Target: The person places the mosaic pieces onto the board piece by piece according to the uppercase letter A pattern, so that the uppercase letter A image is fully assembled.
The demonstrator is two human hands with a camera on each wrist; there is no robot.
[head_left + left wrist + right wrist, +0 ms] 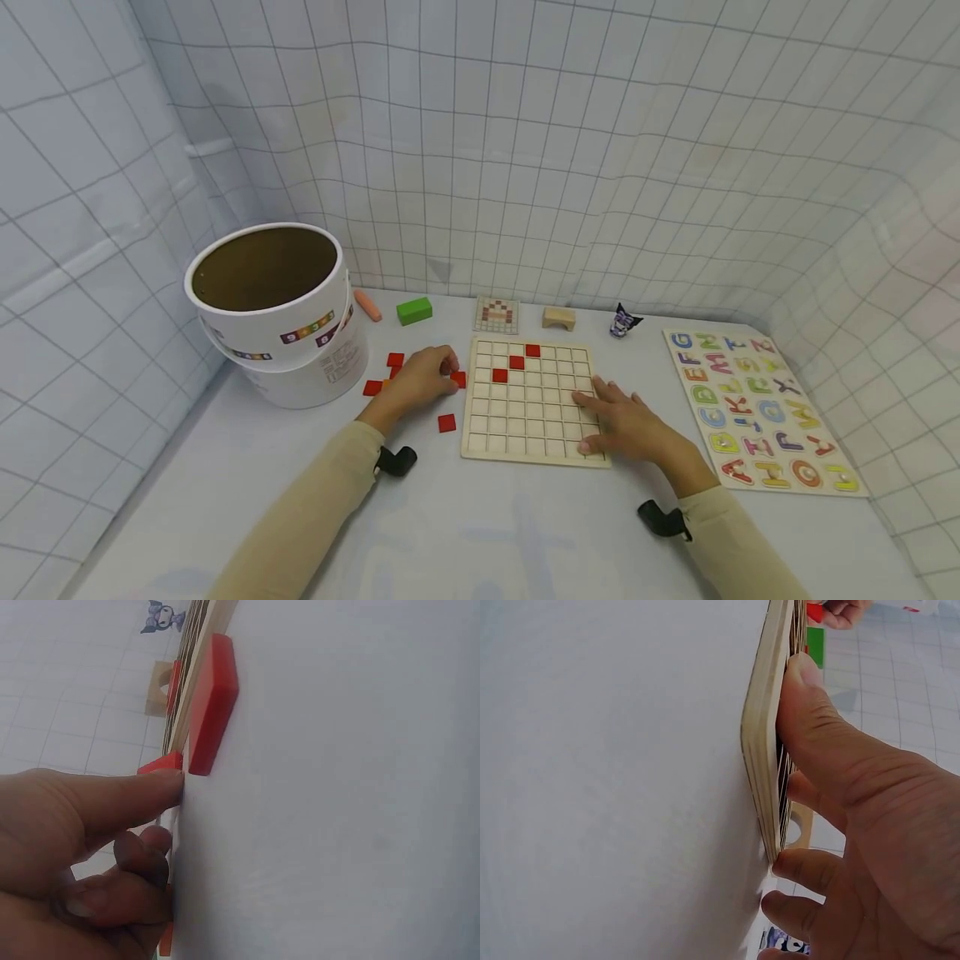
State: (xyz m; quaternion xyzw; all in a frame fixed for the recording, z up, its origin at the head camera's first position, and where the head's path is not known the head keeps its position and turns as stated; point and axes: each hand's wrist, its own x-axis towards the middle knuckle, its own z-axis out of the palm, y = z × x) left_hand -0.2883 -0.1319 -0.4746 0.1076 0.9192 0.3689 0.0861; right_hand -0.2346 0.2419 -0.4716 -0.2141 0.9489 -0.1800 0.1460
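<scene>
My left hand (pixel 420 379) pinches a red square tile (pixel 458 380) just left of the wooden grid board (pixel 528 450). In the left wrist view that tile (pixel 161 763) shows at the thumb tip, partly hidden. Three red tiles (pixel 517 362) lie in a diagonal line in the board's upper left cells. Another red tile (pixel 447 423) sits on the table left of the board. Several more red tiles (pixel 372 387) and an orange one lie beside my left hand, partly covered by it. With fingers spread, my right hand (pixel 626 423) rests on the board's right edge.
A white bucket (pixel 330 367) stands at the left. Along the back are an orange stick (pixel 367 305), green block (pixel 415 311), pattern card (pixel 497 316), wooden arch block (pixel 558 318) and small figurine (pixel 622 322). An alphabet board (pixel 750 367) lies at the right.
</scene>
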